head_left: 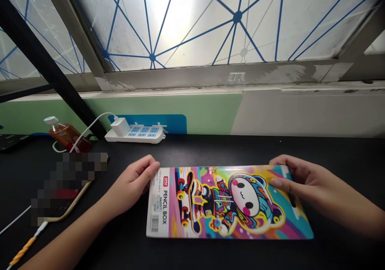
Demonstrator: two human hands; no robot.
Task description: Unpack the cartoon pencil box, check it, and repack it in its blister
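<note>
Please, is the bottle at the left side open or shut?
Shut: the bottle has its white cap on.

Head camera: above and behind the left hand (132,188) and right hand (303,178), facing forward and down.
Both hands: close to the lens, either side of the view's middle.
Pencil box (224,204): likewise near, between the hands, viewed slantwise from above.
Window (192,25): farther off, beyond the hands, across the black desk (225,150).
</note>
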